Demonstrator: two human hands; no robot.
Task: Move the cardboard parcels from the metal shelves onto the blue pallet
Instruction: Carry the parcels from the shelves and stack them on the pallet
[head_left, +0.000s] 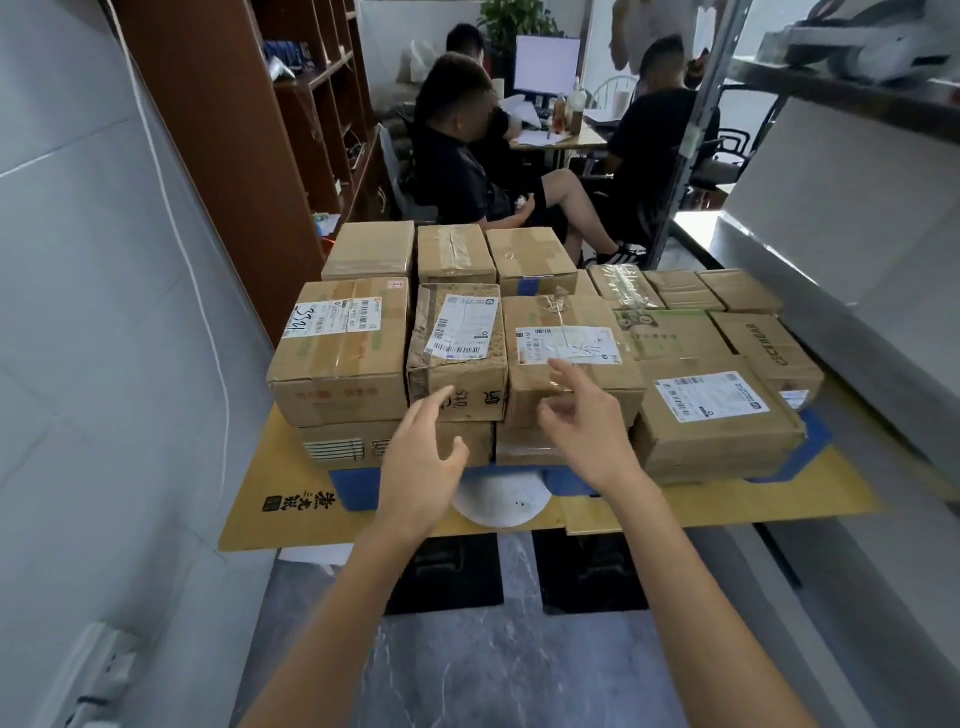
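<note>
Brown cardboard parcels (566, 249) sit packed in a stack on the blue pallet (358, 491), two layers deep at the near edge, and both hands are stretched toward that near face. From the left hand (421, 460), the numbered parcel (340, 348) with handwriting on its label lies at eleven o'clock, and the crumpled parcel (457, 348) lies at twelve, just past the fingertips. From the right hand (587, 426), the taped parcel (566, 353) lies at twelve, under the raised fingers, and the flat parcel (711, 415) with a white label lies lower, at three o'clock. A wooden bookcase (249, 130) rises at ten o'clock of the stack. A flattened cardboard sheet (260, 514) lies under the pallet at seven, and a white round object (501, 501) shows beneath the pallet's near edge, between the two wrists. People sit at a desk (566, 137) beyond the stack at twelve, and the metal shelves (831, 85) stand at two o'clock. Nothing lies between the hands and the parcels. The left hand is released, fingers spread, gripping nothing — whether its forefinger touches the crumpled parcel's front cannot be told. The right hand is likewise loose and spread, holding nothing, its forefinger over the taped parcel's near top edge — contact is unclear.
</note>
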